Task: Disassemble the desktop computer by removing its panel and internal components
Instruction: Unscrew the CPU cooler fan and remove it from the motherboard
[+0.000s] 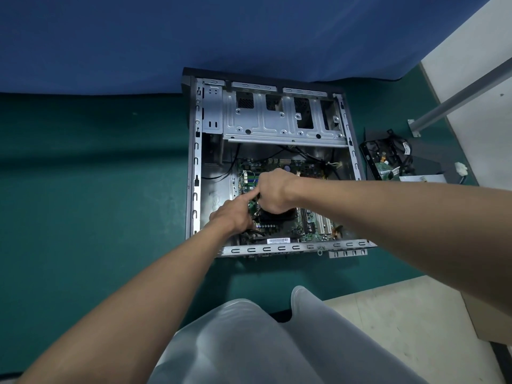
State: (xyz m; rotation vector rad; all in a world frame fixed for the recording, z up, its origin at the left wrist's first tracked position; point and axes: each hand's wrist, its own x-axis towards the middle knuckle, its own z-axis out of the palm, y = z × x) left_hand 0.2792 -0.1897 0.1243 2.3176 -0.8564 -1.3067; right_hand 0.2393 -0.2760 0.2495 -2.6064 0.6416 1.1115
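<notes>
Mid-frame, my right hand (273,189) curls round the black cooler (279,217) in the case (194,162), my left hand (232,216) pokes it with one straight finger; next, I think, lift gently.

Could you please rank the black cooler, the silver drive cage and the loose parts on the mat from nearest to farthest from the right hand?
1. Black cooler: directly under the right hand, inside the case.
2. Silver drive cage: at the case's far end.
3. Loose parts: outside the case, on the right.
</notes>
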